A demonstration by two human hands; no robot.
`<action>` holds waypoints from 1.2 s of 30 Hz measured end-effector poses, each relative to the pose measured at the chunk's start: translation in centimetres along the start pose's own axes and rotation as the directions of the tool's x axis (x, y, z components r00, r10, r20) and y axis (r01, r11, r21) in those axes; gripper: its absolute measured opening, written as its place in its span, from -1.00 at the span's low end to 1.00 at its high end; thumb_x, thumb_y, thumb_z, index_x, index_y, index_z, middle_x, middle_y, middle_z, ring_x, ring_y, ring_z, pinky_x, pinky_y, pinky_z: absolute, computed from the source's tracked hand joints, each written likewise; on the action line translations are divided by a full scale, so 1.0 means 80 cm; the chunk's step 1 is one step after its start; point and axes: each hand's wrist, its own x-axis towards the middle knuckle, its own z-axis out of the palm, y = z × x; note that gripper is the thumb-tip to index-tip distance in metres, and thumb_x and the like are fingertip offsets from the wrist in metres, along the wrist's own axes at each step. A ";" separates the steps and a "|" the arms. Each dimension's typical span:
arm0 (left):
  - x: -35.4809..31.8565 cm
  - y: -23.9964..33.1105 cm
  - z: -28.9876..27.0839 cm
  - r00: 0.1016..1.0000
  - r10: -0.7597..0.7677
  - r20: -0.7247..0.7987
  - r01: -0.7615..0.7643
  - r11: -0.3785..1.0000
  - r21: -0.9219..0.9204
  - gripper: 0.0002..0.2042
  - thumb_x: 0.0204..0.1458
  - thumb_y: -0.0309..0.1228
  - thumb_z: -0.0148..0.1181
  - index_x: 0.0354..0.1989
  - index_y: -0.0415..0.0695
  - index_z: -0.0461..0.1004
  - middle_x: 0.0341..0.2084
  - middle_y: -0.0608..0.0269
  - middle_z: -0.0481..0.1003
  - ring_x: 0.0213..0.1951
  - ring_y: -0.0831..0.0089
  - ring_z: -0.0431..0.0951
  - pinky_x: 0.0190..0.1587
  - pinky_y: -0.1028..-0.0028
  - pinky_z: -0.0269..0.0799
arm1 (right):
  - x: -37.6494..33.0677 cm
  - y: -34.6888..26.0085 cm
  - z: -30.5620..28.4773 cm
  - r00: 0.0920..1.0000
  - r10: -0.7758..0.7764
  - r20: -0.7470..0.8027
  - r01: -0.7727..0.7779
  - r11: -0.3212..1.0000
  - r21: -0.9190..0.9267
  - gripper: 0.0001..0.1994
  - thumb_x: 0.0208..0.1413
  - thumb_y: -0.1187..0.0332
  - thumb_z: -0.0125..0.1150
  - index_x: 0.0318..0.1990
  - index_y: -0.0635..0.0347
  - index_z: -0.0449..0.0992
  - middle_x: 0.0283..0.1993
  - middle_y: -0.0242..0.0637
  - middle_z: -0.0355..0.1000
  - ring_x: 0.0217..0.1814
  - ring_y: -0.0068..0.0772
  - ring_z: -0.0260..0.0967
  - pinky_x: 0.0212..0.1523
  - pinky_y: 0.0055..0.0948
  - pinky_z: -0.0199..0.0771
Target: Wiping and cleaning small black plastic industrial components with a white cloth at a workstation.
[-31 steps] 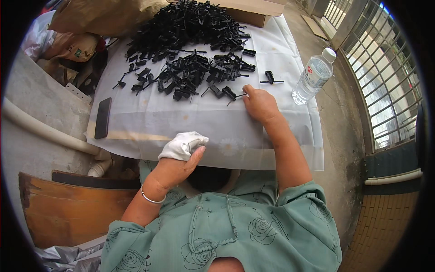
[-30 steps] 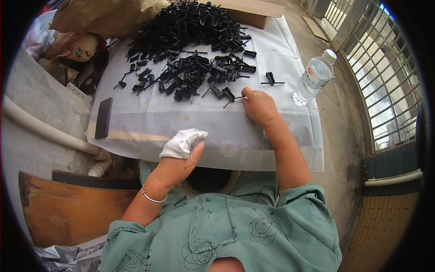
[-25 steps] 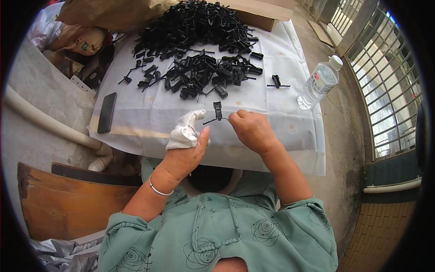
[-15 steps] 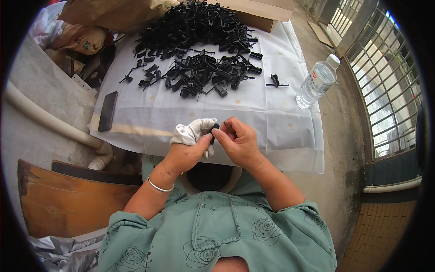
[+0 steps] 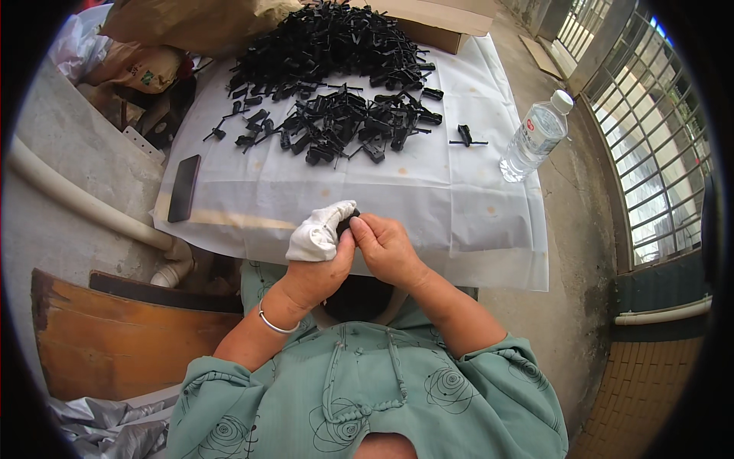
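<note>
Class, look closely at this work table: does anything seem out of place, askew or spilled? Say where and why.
One black part lies alone near the water bottle, apart from the black pile, so it looks stray. The bottle's lean may be just lens distortion. No spill shows.

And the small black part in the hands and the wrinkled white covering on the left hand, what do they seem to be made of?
Small black part: possibly plastic; it looks dark and dull, but is mostly hidden, so metal is possible.
Wrinkled white covering on the left hand: probably soft cloth, matte, from its loose folds.
</note>
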 end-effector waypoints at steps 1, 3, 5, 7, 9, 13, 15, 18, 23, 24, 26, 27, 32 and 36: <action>0.000 -0.002 0.001 1.000 0.030 -0.002 -0.029 0.998 0.050 -0.73 -0.10 -0.57 0.07 -0.16 -0.32 0.41 -0.27 0.04 0.46 -0.25 0.24 0.49 -0.15 0.41 0.40 | 0.000 0.006 0.003 1.000 0.024 -0.013 -0.024 1.000 0.015 -0.74 0.16 0.33 -0.06 -0.51 0.32 0.35 -0.68 -0.16 0.23 -0.65 -0.40 0.08 -0.58 -0.39 0.19; -0.004 -0.003 -0.001 0.998 0.055 0.000 -0.055 0.993 0.103 -0.73 -0.10 -0.57 0.07 -0.16 -0.32 0.41 -0.27 0.01 0.46 -0.25 0.18 0.49 -0.15 0.39 0.40 | 0.000 0.015 0.012 0.998 0.051 -0.024 -0.050 0.998 0.034 -0.73 0.16 0.33 -0.06 -0.51 0.32 0.36 -0.69 -0.18 0.23 -0.66 -0.42 0.07 -0.58 -0.40 0.19; -0.006 -0.005 -0.003 0.997 0.074 0.031 -0.080 0.964 0.255 -0.73 -0.06 -0.63 0.04 -0.13 -0.33 0.39 -0.24 0.10 0.46 -0.20 0.45 0.46 -0.10 0.51 0.37 | 0.003 0.020 0.019 0.994 0.102 -0.035 -0.097 0.988 0.124 -0.72 0.16 0.31 -0.06 -0.51 0.31 0.36 -0.69 -0.21 0.23 -0.64 -0.46 0.08 -0.58 -0.42 0.19; -0.008 -0.015 0.002 0.998 0.057 -0.012 -0.056 0.994 0.098 -0.73 -0.04 -0.60 0.04 -0.11 -0.30 0.36 -0.28 0.11 0.45 -0.26 0.40 0.47 -0.15 0.48 0.38 | 0.002 0.014 0.016 0.994 0.112 0.007 -0.112 0.984 0.142 -0.74 0.18 0.31 -0.06 -0.46 0.31 0.38 -0.65 -0.33 0.24 -0.57 -0.56 0.10 -0.51 -0.50 0.21; -0.006 -0.019 0.001 0.998 0.033 -0.059 -0.036 0.997 -0.062 -0.73 -0.02 -0.56 0.04 -0.10 -0.27 0.33 -0.33 0.12 0.45 -0.31 0.34 0.48 -0.20 0.46 0.40 | 0.003 0.003 0.006 0.992 0.118 0.055 -0.125 0.980 0.157 -0.76 0.19 0.32 -0.06 -0.42 0.31 0.40 -0.60 -0.46 0.26 -0.50 -0.66 0.12 -0.45 -0.58 0.23; 0.004 -0.010 -0.016 0.973 -0.211 0.095 0.231 0.846 -0.480 -0.73 0.08 -0.53 -0.03 -0.03 -0.22 0.21 -0.41 0.31 0.37 -0.47 0.60 0.34 -0.38 0.63 0.32 | 0.004 -0.022 -0.025 0.994 -0.020 0.104 0.037 0.986 -0.164 -0.84 0.10 0.37 0.07 -0.35 0.30 0.44 -0.60 -0.34 0.28 -0.55 -0.57 0.16 -0.48 -0.55 0.25; 0.005 -0.003 -0.022 0.907 -0.345 0.240 0.413 0.629 -0.659 -0.73 0.10 -0.55 -0.10 -0.01 -0.18 0.19 -0.43 0.34 0.35 -0.58 0.72 0.22 -0.54 0.71 0.19 | 0.001 -0.005 -0.027 0.976 -0.087 0.200 0.136 0.960 -0.246 -0.89 -0.02 0.43 0.18 -0.34 0.26 0.48 -0.59 -0.26 0.32 -0.60 -0.46 0.20 -0.53 -0.51 0.26; 0.007 0.001 -0.024 0.916 -0.344 0.209 0.402 0.776 -0.486 -0.71 0.09 -0.54 -0.15 0.02 -0.16 0.17 -0.45 0.35 0.32 -0.61 0.70 0.19 -0.58 0.69 0.17 | 0.001 0.000 -0.030 0.947 -0.317 0.046 0.320 0.924 -0.209 -0.92 -0.07 0.50 0.21 -0.37 0.24 0.49 -0.58 -0.29 0.34 -0.61 -0.49 0.22 -0.55 -0.53 0.25; 0.004 0.011 -0.034 0.821 -0.309 0.480 0.530 0.724 -0.441 -0.66 0.02 -0.52 -0.19 0.02 -0.18 0.17 -0.46 0.35 0.29 -0.59 0.72 0.19 -0.58 0.70 0.15 | 0.006 -0.021 -0.024 0.938 -0.345 0.044 0.348 0.929 -0.124 -0.87 -0.12 0.54 0.26 -0.36 0.22 0.48 -0.58 -0.34 0.31 -0.62 -0.55 0.16 -0.58 -0.59 0.21; 0.003 0.012 -0.035 0.823 -0.252 0.509 0.519 0.698 -0.494 -0.64 -0.01 -0.50 -0.19 0.02 -0.20 0.18 -0.44 0.35 0.29 -0.57 0.73 0.19 -0.57 0.72 0.13 | 0.005 -0.023 -0.021 0.966 -0.259 0.022 0.260 0.964 -0.057 -0.87 -0.12 0.54 0.27 -0.37 0.23 0.47 -0.58 -0.35 0.30 -0.62 -0.56 0.14 -0.58 -0.60 0.20; 0.004 0.018 -0.037 0.791 -0.285 0.541 0.574 0.653 -0.494 -0.69 -0.01 -0.51 -0.17 -0.04 -0.19 0.21 -0.45 0.35 0.28 -0.51 0.72 0.21 -0.53 0.72 0.15 | 0.001 -0.020 -0.020 0.981 -0.195 -0.020 0.194 0.980 -0.049 -0.91 -0.07 0.51 0.24 -0.39 0.23 0.45 -0.58 -0.36 0.28 -0.62 -0.55 0.13 -0.58 -0.58 0.20; 0.003 0.018 -0.036 0.788 -0.305 0.535 0.588 0.632 -0.506 -0.71 -0.01 -0.52 -0.16 -0.06 -0.19 0.22 -0.42 0.34 0.29 -0.47 0.72 0.22 -0.47 0.72 0.17 | -0.001 -0.019 -0.019 0.990 -0.129 -0.062 0.127 0.991 -0.039 -0.92 -0.02 0.48 0.22 -0.41 0.23 0.43 -0.58 -0.36 0.26 -0.62 -0.54 0.12 -0.57 -0.57 0.20; -0.001 0.005 -0.024 0.923 -0.231 0.309 0.340 0.866 -0.368 -0.73 -0.04 -0.56 -0.14 -0.11 -0.20 0.23 -0.36 0.30 0.30 -0.36 0.62 0.27 -0.28 0.65 0.24 | 0.001 -0.028 -0.020 0.983 -0.127 0.136 0.141 0.985 -0.099 -0.85 0.09 0.37 0.06 -0.43 0.28 0.40 -0.60 -0.16 0.30 -0.65 -0.34 0.15 -0.57 -0.40 0.23; -0.001 0.004 -0.016 0.962 -0.104 0.254 0.124 0.990 -0.064 -0.75 -0.06 -0.55 -0.14 -0.15 -0.24 0.23 -0.40 0.14 0.33 -0.37 0.35 0.34 -0.25 0.48 0.30 | 0.007 -0.016 -0.014 0.984 0.007 0.180 0.006 0.997 -0.071 -0.80 0.11 0.36 0.01 -0.45 0.33 0.38 -0.65 -0.09 0.27 -0.65 -0.22 0.16 -0.56 -0.34 0.23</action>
